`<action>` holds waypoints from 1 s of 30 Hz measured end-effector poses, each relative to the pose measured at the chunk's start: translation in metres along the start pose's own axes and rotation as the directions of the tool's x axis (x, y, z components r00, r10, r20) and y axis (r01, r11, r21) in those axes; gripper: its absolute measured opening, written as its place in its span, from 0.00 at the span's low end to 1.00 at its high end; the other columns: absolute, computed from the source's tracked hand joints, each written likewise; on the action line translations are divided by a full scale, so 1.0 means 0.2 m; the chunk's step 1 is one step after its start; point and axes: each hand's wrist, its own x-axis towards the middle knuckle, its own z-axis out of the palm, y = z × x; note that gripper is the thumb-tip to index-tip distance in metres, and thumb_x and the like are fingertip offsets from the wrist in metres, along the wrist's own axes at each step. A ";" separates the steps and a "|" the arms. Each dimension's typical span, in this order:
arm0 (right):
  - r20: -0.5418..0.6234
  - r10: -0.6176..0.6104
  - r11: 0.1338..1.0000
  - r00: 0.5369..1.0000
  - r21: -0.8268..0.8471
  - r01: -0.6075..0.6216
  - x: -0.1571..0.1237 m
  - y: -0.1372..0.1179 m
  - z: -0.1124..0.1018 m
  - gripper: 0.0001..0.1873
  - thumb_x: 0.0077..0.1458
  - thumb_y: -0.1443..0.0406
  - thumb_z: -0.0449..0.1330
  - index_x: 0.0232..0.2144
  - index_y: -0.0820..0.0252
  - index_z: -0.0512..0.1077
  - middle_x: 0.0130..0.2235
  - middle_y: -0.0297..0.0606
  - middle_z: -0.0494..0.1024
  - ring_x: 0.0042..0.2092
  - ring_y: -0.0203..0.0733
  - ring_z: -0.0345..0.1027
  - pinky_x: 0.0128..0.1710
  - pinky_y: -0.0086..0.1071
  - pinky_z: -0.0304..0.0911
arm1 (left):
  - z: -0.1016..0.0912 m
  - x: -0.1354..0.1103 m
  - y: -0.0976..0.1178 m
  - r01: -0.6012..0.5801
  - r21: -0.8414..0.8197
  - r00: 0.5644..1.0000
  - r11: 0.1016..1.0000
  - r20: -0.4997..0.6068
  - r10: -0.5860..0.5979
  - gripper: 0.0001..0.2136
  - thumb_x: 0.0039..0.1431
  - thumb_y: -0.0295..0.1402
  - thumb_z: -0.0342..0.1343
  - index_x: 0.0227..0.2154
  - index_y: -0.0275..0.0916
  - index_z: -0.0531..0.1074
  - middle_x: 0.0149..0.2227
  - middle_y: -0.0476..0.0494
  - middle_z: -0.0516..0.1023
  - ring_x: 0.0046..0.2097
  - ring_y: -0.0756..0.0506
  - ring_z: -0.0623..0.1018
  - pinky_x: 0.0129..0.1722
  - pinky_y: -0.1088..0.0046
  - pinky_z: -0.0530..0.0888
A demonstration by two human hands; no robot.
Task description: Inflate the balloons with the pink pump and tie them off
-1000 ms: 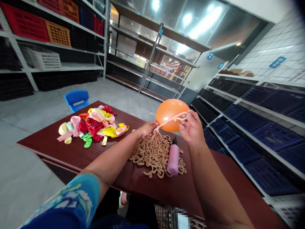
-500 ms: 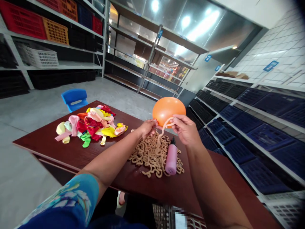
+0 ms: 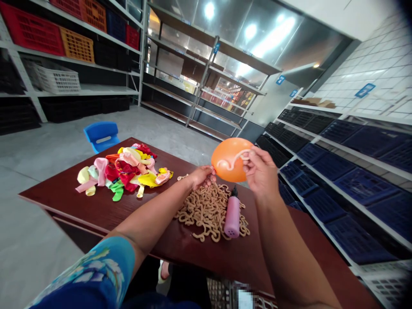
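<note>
An inflated orange balloon point(image 3: 227, 154) hangs above the far edge of the dark red table point(image 3: 64, 193). My left hand point(image 3: 202, 176) pinches its neck at the lower left. My right hand point(image 3: 261, 171) is closed on a short curly beige cord point(image 3: 229, 162) that lies across the balloon's front. Below both hands a heap of the same beige cords point(image 3: 206, 210) lies on the table, with a pink hand pump point(image 3: 232, 214) resting on its right side.
A pile of limp balloons in several colours point(image 3: 124, 171) lies on the table's left part. A blue chair point(image 3: 102, 135) stands behind the table. Shelves with crates line the left wall point(image 3: 58, 51) and the right wall point(image 3: 347, 150).
The cord's loose end has come up off the heap and now curls over the balloon. My right hand moved up and to the right; the balloon sits slightly lower against it.
</note>
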 end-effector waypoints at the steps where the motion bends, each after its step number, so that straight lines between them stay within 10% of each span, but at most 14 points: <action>1: 0.007 0.053 0.999 0.999 0.005 -0.053 -0.02 0.02 0.00 0.13 0.41 0.61 0.65 0.33 0.52 0.71 0.29 0.31 0.75 0.27 0.31 0.65 0.20 0.25 0.56 | 0.00 0.01 0.00 -0.011 -0.026 0.999 1.000 -0.030 0.010 0.11 0.59 0.39 0.46 0.26 0.37 0.63 0.20 0.50 0.69 0.13 0.55 0.63 0.12 0.81 0.55; 15: 0.039 0.164 0.982 0.986 0.084 -0.167 -0.05 0.13 0.03 0.11 0.39 0.62 0.66 0.30 0.56 0.74 0.27 0.31 0.75 0.26 0.29 0.64 0.20 0.23 0.54 | -0.05 0.06 0.02 -0.219 -0.143 0.816 0.965 -0.569 0.101 0.09 0.57 0.36 0.49 0.28 0.34 0.65 0.28 0.47 0.72 0.14 0.60 0.57 0.14 0.81 0.49; 23: 0.049 0.119 0.991 0.992 0.060 -0.121 -0.03 0.18 0.05 0.11 0.42 0.62 0.64 0.32 0.56 0.72 0.30 0.32 0.76 0.28 0.31 0.67 0.22 0.25 0.57 | 0.02 -0.01 0.04 -0.045 -0.201 0.982 0.979 -0.189 0.007 0.09 0.59 0.35 0.46 0.28 0.34 0.64 0.28 0.41 0.76 0.14 0.59 0.55 0.13 0.82 0.50; 30: 0.013 0.053 0.995 0.999 0.088 -0.054 0.00 0.19 0.07 0.10 0.43 0.62 0.64 0.31 0.57 0.72 0.29 0.32 0.75 0.28 0.30 0.67 0.25 0.24 0.61 | 0.05 -0.05 0.06 0.116 -0.225 0.993 0.967 0.055 -0.106 0.07 0.61 0.34 0.45 0.31 0.35 0.63 0.27 0.42 0.75 0.14 0.59 0.57 0.13 0.84 0.52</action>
